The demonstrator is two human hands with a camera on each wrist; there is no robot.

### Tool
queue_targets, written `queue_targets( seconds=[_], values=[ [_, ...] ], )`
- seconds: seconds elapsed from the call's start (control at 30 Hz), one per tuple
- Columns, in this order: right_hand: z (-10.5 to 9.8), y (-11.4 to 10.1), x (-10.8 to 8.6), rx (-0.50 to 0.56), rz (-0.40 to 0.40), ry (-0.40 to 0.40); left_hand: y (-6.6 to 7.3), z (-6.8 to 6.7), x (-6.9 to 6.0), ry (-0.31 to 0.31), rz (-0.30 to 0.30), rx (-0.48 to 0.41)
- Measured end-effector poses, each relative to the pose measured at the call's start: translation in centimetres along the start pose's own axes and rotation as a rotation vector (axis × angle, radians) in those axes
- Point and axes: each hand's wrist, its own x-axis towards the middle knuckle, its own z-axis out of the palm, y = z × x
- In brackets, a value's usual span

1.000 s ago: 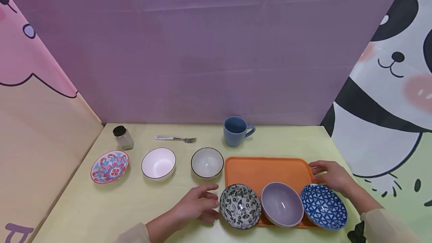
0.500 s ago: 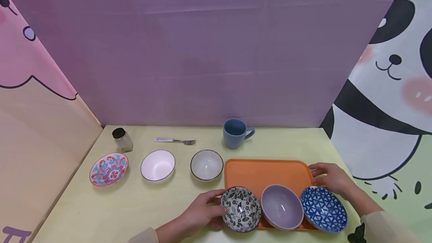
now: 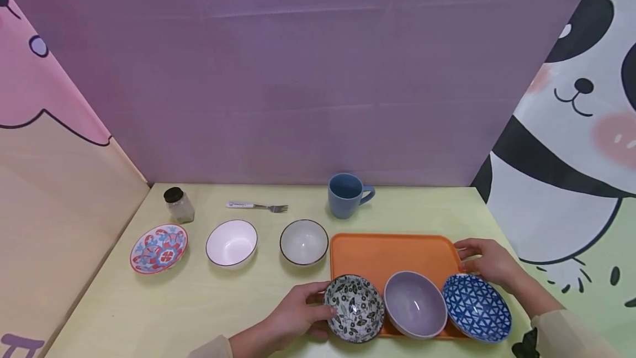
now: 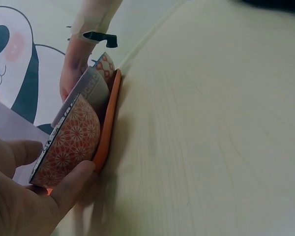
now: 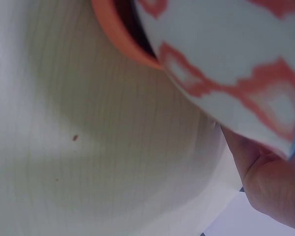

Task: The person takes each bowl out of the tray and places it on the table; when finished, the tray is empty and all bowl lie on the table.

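Note:
My left hand (image 3: 298, 314) grips the left side of a black-and-white floral bowl (image 3: 355, 308), thumb over its rim. Its red-patterned outside (image 4: 71, 142) shows in the left wrist view, tilted at the left edge of the orange tray (image 3: 392, 250). Beyond it a lilac bowl (image 3: 416, 303) rests on the tray. A blue-and-white triangle-patterned bowl (image 3: 477, 305) lies tilted at the tray's right side. My right hand (image 3: 489, 261) holds the tray's right edge, just behind that bowl. In the right wrist view the bowl's red-and-white underside (image 5: 221, 59) hides the fingertips.
Behind the tray stands a blue mug (image 3: 345, 195). Left of the tray are a dark-rimmed white bowl (image 3: 304, 242), a white bowl (image 3: 232, 242) and a red-blue patterned dish (image 3: 159, 248). A fork (image 3: 258, 206) and a black-lidded jar (image 3: 180, 206) lie farther back.
My left hand has moved right and taken hold of the floral bowl's left side. The right hand stays at the tray's edge, and the bowls and tray look unmoved.

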Motion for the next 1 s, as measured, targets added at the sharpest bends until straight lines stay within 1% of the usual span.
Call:
queue_targets(
  seconds=[0.27, 0.5, 0.63, 0.73, 0.9, 1.0],
  values=[
    [-0.07, 0.10, 0.02, 0.015, 0.011, -0.007, 0.33, 0.06, -0.27, 0.014, -0.011, -0.034],
    [-0.13, 0.31, 0.12, 0.026, 0.027, -0.007, 0.27, 0.09, -0.17, 0.044, 0.022, -0.047],
    [-0.09, 0.34, -0.08, 0.024, 0.033, 0.002, 0.26, 0.25, -0.04, 0.057, 0.029, -0.050],
    [-0.06, 0.27, -0.18, 0.028, 0.022, 0.003, 0.31, 0.29, -0.03, 0.065, 0.037, -0.053],
    [0.01, 0.14, -0.14, 0.031, 0.017, 0.007, 0.52, -0.08, -0.18, 0.070, 0.052, -0.065],
    [-0.01, 0.17, -0.11, 0.022, 0.021, 0.008, 0.85, -0.51, -0.30, 0.073, 0.061, -0.049]
  ],
)
